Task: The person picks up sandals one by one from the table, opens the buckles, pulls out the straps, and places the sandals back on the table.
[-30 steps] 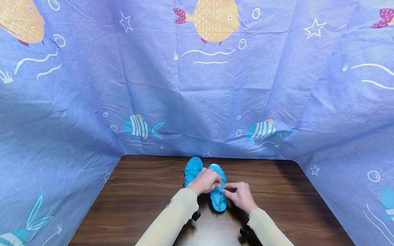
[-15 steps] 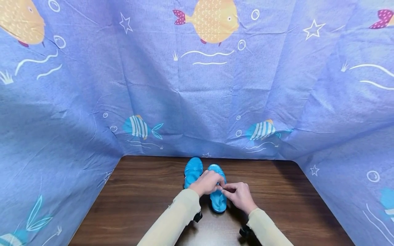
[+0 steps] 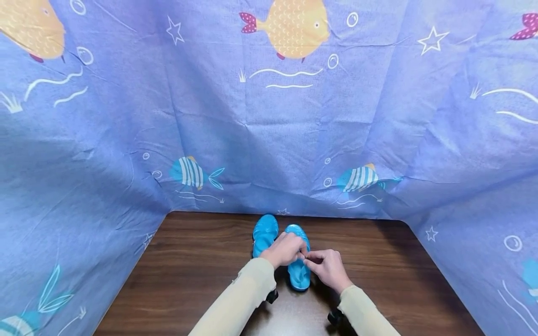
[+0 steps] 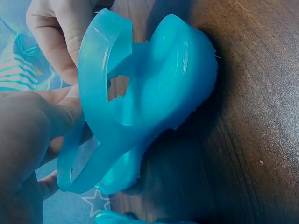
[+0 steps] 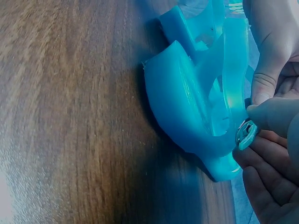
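A pair of glossy blue jelly sandals lies on the table. Both hands meet at the ankle strap (image 4: 96,79) of the right-hand sandal (image 3: 300,275). My left hand (image 3: 286,248) reaches over this sandal and pinches the strap's end, which the fingers mostly hide. From the outer side, my right hand (image 3: 329,267) pinches the strap beside a small metal buckle (image 5: 246,134), thumb on top and fingers beneath. The strap stands up as a loop around the heel opening. Partly covered by the left hand, the other sandal (image 3: 265,228) lies to the left, untouched by the right hand.
Dark brown wood-grain table (image 3: 189,270) lies under everything. Blue fabric (image 3: 277,140) printed with fish hangs around its back and sides. Black wrist devices show under both cream sleeves (image 3: 244,294).
My left hand has shifted slightly right, its fingertips now closer to the right hand at the strap. The right hand and both sandals stay nearly in place.
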Action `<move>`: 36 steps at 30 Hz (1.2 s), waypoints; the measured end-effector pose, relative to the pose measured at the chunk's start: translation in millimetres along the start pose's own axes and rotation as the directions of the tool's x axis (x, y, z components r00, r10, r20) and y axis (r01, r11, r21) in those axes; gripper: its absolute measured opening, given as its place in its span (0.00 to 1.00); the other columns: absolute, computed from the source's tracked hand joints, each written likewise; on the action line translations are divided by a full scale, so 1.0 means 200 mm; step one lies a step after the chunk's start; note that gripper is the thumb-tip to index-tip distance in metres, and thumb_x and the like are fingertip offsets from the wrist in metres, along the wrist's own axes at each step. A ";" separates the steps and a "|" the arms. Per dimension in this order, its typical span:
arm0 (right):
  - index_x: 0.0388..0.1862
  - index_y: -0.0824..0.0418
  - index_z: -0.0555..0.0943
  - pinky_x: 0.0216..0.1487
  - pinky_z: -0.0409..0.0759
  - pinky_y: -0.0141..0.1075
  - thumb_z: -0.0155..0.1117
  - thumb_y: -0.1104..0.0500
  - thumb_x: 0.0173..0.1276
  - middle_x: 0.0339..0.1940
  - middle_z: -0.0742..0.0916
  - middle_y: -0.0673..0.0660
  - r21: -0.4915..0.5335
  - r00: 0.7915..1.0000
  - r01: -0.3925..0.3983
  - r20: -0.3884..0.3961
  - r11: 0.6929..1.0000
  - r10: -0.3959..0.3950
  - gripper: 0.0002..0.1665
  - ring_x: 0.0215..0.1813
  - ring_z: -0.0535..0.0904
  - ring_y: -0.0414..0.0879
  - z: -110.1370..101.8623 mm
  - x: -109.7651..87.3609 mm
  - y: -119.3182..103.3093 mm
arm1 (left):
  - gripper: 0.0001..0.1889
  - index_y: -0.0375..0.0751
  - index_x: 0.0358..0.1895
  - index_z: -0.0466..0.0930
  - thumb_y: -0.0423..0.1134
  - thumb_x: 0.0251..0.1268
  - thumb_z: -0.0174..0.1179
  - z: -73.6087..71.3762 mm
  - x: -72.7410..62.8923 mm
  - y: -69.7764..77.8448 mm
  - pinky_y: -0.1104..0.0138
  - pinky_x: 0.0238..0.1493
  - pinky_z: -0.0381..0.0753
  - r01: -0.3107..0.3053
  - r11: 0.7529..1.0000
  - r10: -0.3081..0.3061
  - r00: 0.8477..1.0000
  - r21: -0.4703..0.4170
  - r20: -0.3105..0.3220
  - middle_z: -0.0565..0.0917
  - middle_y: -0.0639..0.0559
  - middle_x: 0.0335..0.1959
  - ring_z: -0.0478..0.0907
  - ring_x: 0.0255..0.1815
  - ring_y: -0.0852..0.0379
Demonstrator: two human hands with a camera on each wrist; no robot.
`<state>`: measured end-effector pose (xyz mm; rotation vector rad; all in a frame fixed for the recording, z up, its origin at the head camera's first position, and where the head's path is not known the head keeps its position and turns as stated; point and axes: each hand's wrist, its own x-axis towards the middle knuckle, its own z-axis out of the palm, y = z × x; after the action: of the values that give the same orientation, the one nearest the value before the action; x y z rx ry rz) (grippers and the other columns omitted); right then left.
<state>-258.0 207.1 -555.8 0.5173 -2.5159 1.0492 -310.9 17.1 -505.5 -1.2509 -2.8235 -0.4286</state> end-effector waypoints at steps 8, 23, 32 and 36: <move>0.37 0.51 0.95 0.37 0.84 0.31 0.82 0.59 0.61 0.34 0.93 0.43 0.002 1.000 0.016 -0.001 1.000 -0.016 0.06 0.37 0.89 0.37 0.00 0.01 0.01 | 0.04 0.55 0.38 0.94 0.42 0.71 0.71 0.00 0.01 0.00 0.72 0.43 0.84 0.003 1.000 -0.003 1.000 0.020 -0.013 0.90 0.65 0.35 0.84 0.35 0.67; 0.39 0.52 0.94 0.40 0.86 0.32 0.82 0.59 0.62 0.36 0.93 0.44 0.024 0.999 -0.021 0.034 0.999 0.020 0.06 0.38 0.88 0.35 -0.01 0.02 0.01 | 0.04 0.55 0.37 0.94 0.42 0.71 0.70 -0.01 0.01 -0.04 0.64 0.49 0.84 0.004 1.000 -0.004 0.999 0.010 -0.035 0.89 0.65 0.33 0.83 0.36 0.65; 0.37 0.56 0.94 0.40 0.86 0.33 0.83 0.61 0.60 0.35 0.93 0.45 0.003 1.000 -0.022 0.012 1.000 0.022 0.07 0.38 0.89 0.38 -0.01 0.01 0.01 | 0.07 0.53 0.32 0.89 0.41 0.73 0.69 -0.03 0.00 -0.05 0.68 0.41 0.81 0.030 0.999 -0.031 1.000 -0.027 -0.003 0.85 0.65 0.29 0.76 0.29 0.67; 0.36 0.54 0.94 0.39 0.85 0.33 0.83 0.60 0.59 0.34 0.93 0.44 -0.005 1.000 -0.018 0.000 1.000 0.018 0.06 0.38 0.89 0.37 0.00 0.01 0.01 | 0.03 0.54 0.39 0.91 0.43 0.73 0.69 -0.04 -0.01 -0.05 0.70 0.42 0.81 0.006 1.000 -0.005 1.000 -0.018 0.014 0.88 0.65 0.35 0.79 0.34 0.67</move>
<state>-260.7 208.2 -556.0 0.4942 -2.5276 1.0497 -317.5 8.4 -500.9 -1.2545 -2.8418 -0.4488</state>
